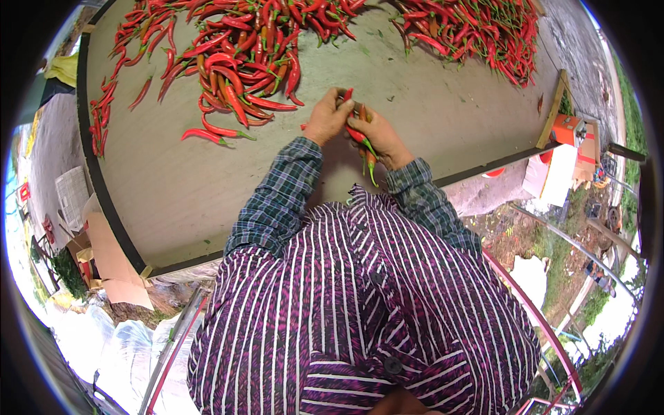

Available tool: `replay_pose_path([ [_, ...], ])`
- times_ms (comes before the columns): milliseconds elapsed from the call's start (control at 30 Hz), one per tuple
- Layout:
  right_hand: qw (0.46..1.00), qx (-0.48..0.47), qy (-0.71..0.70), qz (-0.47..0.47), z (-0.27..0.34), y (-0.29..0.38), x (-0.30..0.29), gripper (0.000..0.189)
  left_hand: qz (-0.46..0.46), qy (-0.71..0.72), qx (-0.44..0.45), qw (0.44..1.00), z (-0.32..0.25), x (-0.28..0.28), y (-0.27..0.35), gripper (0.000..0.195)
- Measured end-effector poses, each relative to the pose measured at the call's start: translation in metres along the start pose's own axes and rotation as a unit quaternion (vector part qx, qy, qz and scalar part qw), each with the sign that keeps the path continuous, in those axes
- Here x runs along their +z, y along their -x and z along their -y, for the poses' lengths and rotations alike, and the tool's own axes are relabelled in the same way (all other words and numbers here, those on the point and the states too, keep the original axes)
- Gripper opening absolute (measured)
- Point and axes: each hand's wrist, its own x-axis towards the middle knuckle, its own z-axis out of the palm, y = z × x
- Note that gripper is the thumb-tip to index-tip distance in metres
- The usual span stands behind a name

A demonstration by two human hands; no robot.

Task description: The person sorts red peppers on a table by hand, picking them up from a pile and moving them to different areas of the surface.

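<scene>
Over a flat tabletop (207,197), my two hands meet around several chili peppers. My right hand (384,136) is closed on a small bunch of red and brownish chili peppers (360,136), their green stems pointing down toward my body. My left hand (328,115) pinches the upper end of a red chili in the bunch; its far fingers are hidden. A loose heap of red chili peppers (233,78) lies beyond and left of my hands. Two single chilies rest at the heap's near edge. Another red tip shows beside my left wrist.
A second, denser pile of red chilies (482,36) lies at the far right of the table. A dark rim (104,207) edges the tabletop. Off the right corner are an orange box (566,129) and cartons; an opened cardboard box (116,254) stands off the left side.
</scene>
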Motion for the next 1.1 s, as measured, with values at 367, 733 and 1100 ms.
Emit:
replay_pose_path([
  [367, 0.99, 0.003, -0.105, -0.092, -0.027, 0.049, -0.033, 0.017, -0.229, -0.497, 0.122, 0.828, -0.024, -0.055, 0.001, 0.025],
  [733, 0.992, -0.086, -0.019, -0.094, 0.021, 0.035, -0.026, 0.019, -0.186, -0.532, 0.02, 0.826, -0.03, -0.075, -0.023, 0.045],
  [1100, 0.982, -0.113, -0.009, -0.151, 0.016, 0.004, -0.002, 0.045, -0.164, -0.283, 0.199, 0.924, -0.053, -0.021, 0.06, 0.035],
])
